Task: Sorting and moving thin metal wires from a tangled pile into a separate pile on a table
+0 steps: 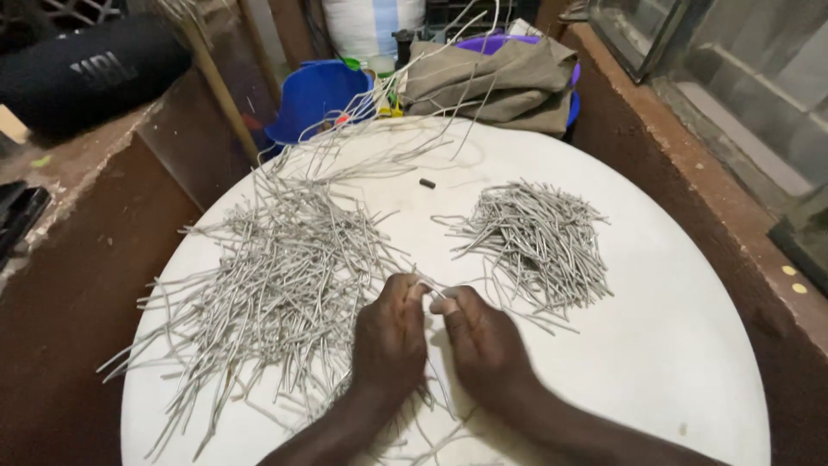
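Both hands meet near the table's point(655, 345) near middle: left hand point(390, 336) and right hand point(483, 341) pinch one thin grey strand point(424, 285) between fingertips, a big pile point(276, 285) left, a small pile point(539, 246) far right.

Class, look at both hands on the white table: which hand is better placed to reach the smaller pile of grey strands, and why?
Probably the right hand: the smaller pile lies just beyond it on its own side. The left hand borders the large pile and would have to cross over.
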